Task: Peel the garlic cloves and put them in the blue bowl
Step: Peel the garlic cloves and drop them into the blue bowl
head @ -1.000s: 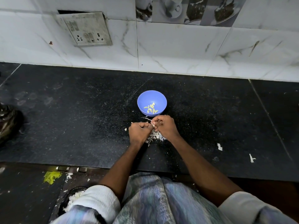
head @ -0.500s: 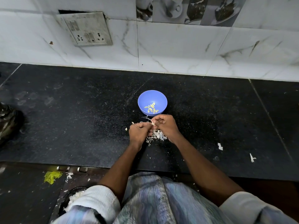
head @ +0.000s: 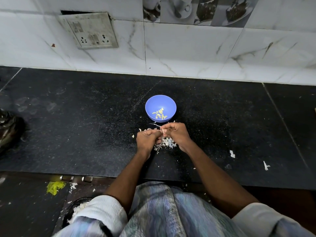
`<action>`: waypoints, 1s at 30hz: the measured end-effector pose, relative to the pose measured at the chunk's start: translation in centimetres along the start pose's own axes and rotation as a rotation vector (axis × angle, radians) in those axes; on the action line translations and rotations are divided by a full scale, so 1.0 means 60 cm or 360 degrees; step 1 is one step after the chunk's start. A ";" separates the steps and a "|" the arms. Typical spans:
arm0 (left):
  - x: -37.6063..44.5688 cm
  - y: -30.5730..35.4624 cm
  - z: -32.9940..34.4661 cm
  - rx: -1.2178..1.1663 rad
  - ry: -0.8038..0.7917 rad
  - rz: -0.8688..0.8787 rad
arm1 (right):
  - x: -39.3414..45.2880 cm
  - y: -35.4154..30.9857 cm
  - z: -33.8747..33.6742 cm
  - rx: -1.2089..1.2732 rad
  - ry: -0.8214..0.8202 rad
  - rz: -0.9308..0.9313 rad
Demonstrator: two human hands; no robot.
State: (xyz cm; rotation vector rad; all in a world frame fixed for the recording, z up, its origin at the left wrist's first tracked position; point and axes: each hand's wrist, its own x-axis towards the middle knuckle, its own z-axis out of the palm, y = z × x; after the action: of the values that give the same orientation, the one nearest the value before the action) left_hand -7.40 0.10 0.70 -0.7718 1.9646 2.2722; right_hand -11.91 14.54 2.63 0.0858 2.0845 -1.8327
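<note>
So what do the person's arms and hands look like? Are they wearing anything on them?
Both hands, left hand and right hand, are bare: no gloves, rings or watch that I can see. The forearms are bare too. White sleeves are rolled up near the elbows, over striped bluish-grey clothing.

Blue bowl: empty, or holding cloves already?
Holding some. Several pale peeled cloves lie at the bottom of the upright bowl; most of its inside is bare blue.

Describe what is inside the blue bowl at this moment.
The blue bowl holds a small cluster of peeled garlic cloves lying toward its near side. The rest of its floor is bare. Nothing covers the inside; only the near wall's inner face is hidden by the rim.
</note>
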 end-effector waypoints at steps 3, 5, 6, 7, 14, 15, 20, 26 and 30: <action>0.002 -0.003 -0.001 0.0145 0.0035 0.0076 | -0.003 0.000 -0.001 0.0048 -0.0037 0.0040; 0.002 -0.005 -0.001 0.0365 0.0091 0.0175 | -0.005 -0.003 0.001 0.0132 -0.0071 0.0082; 0.002 -0.006 -0.002 0.0478 0.0118 0.0230 | -0.007 -0.006 0.001 0.0182 -0.0092 0.0109; 0.002 -0.006 -0.002 0.0573 0.0135 0.0281 | -0.008 -0.007 0.002 0.0238 -0.0109 0.0134; 0.001 -0.005 -0.001 0.0651 0.0101 0.0354 | -0.008 -0.004 -0.002 0.0325 -0.0038 0.0219; 0.003 -0.006 -0.002 0.0622 0.0100 0.0342 | -0.008 -0.004 -0.003 0.0365 -0.0039 0.0236; 0.004 -0.008 -0.010 0.0685 0.0132 0.0471 | -0.012 -0.009 -0.007 0.0544 -0.0031 0.0284; -0.001 -0.004 -0.007 0.0727 0.0063 0.0647 | -0.012 -0.007 -0.009 0.0578 0.0052 0.0364; -0.001 -0.003 -0.005 0.0792 0.0124 0.0748 | -0.012 -0.008 -0.005 0.0607 0.0066 0.0390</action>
State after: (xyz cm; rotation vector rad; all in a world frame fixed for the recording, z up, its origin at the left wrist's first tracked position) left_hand -7.16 -0.14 0.56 -0.3775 2.8240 1.7975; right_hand -11.42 14.90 3.37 0.4583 1.6373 -2.0561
